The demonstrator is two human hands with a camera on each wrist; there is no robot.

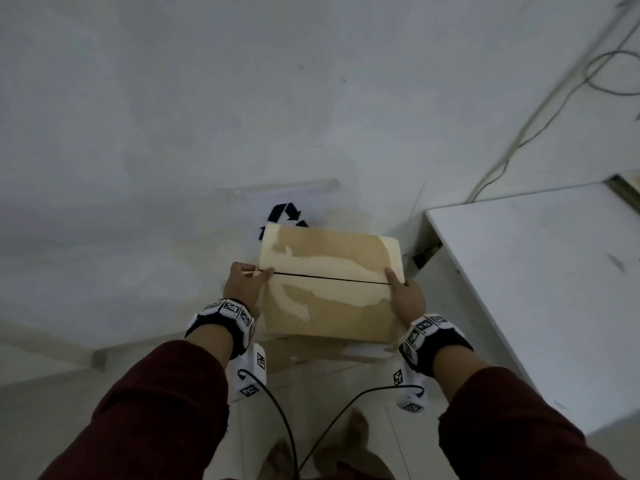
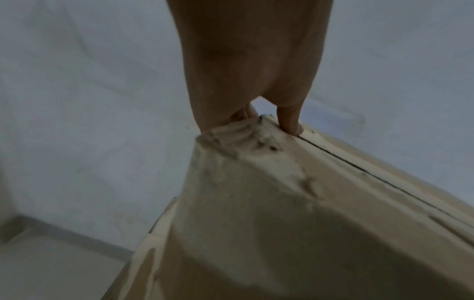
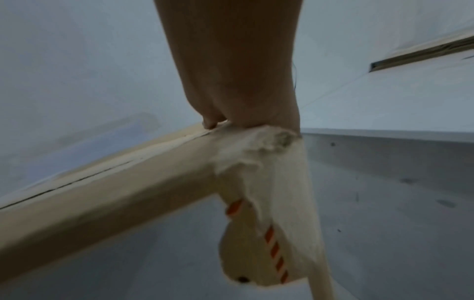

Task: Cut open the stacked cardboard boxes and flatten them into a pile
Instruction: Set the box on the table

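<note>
- Between the two hands, a brown cardboard box (image 1: 329, 289) is carried above the floor (image 1: 138, 133), its top seam (image 1: 329, 278) running thumb to thumb.
- Left hand (image 1: 244, 284) grips the left end, thumb laid on the seam, fingers (image 2: 290, 121) curled over the torn corner.
- Right hand (image 1: 407, 296) clamps the right end likewise; its lower fingers are hidden, so probably wrapped underneath.
- Seam looks already slit, so the next job is likely collapsing the box.
- Keep both thumbs beside the seam, not in it.
- Torn corners under the fingers feel soft; squeeze evenly to stop a slip.
- Flattened white cardboard (image 1: 287, 206) lies beyond the fingertips, perhaps the pile; a white table (image 1: 536, 271) stands right of the right hand.
</note>
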